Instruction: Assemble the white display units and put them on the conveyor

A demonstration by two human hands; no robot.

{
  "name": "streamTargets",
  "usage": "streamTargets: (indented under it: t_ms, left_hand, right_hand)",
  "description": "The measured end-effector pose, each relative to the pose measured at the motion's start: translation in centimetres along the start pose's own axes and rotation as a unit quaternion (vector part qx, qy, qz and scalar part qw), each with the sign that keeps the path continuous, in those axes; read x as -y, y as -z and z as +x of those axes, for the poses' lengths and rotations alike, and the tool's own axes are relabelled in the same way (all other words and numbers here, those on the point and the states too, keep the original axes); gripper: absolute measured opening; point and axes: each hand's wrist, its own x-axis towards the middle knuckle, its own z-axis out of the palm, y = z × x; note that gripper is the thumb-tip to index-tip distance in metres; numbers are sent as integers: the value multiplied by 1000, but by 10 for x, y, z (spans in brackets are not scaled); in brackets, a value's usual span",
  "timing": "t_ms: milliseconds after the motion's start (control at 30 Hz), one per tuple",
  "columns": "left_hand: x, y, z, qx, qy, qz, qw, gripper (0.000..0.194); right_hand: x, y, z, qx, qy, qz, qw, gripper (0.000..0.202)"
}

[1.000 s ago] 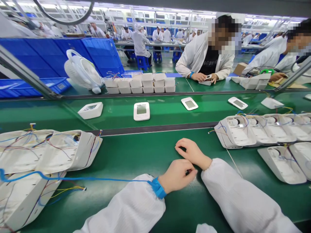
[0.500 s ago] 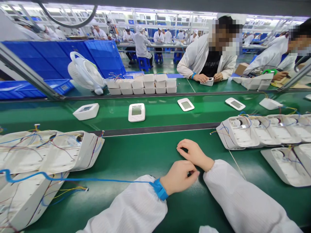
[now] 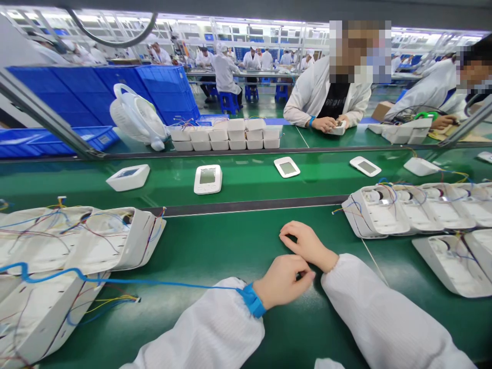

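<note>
My left hand (image 3: 285,279) rests on the green tabletop (image 3: 215,246), its wrist in a blue strap (image 3: 251,300) with a blue cord (image 3: 154,282) running left. Just beyond it lies my right hand (image 3: 307,242), close against the left. Both hands are closed, fingers curled inward and thumbs bent, and I see nothing held in either. To the left stand white plastic housings (image 3: 134,241) with loose coloured wires. More open white housings (image 3: 378,218) are lined up to the right of my right hand.
Beyond a dark rail, a green conveyor belt (image 3: 246,187) carries white devices with grey screens, such as this one (image 3: 208,179). Across it, a co-worker (image 3: 326,102) handles a small white device. A white fan (image 3: 136,115) and stacked white cases (image 3: 226,136) stand near blue bins (image 3: 165,92).
The white devices on the belt have shifted left. The co-worker opposite has tilted the device in their hands. My own hands have stayed in place.
</note>
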Motion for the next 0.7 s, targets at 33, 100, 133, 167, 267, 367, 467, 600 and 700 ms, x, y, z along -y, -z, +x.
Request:
streamTargets:
  t_ms: [33, 100, 133, 167, 267, 367, 467, 600, 700]
  left_hand:
    - [-1, 0, 0, -2, 4, -8, 1000, 22]
    - [-2, 2, 1, -5, 12, -25, 1000, 24]
    - [-2, 2, 1, -7, 18, -34, 999, 25]
    - [-3, 3, 2, -9, 28, -42, 999, 27]
    - [-3, 2, 5, -20, 65, -51, 996, 31]
    - [-1, -1, 7, -23, 66, -31, 997, 30]
    - [0, -5, 7, -14, 37, -3, 999, 27]
    - [0, -4, 6, 0, 33, 12, 999, 26]
    - [-1, -1, 6, 27, 30, 12, 999, 20]
  right_hand:
    - [0, 0, 0, 0, 0, -1, 1000, 11]
    - [0, -1, 0, 0, -2, -3, 1000, 11]
    - [0, -1, -1, -1, -3, -5, 1000, 11]
    - [0, -1, -1, -2, -3, -8, 1000, 10]
    - [-1, -2, -1, -8, -4, -18, 1000, 11]
    - [-8, -3, 11, -25, -9, -47, 999, 15]
    - [-22, -8, 47, -29, -19, -98, 995, 17]
    - [-50, -14, 122, 12, -58, -160, 985, 33]
    - [-69, -17, 166, 34, -107, -186, 976, 43]
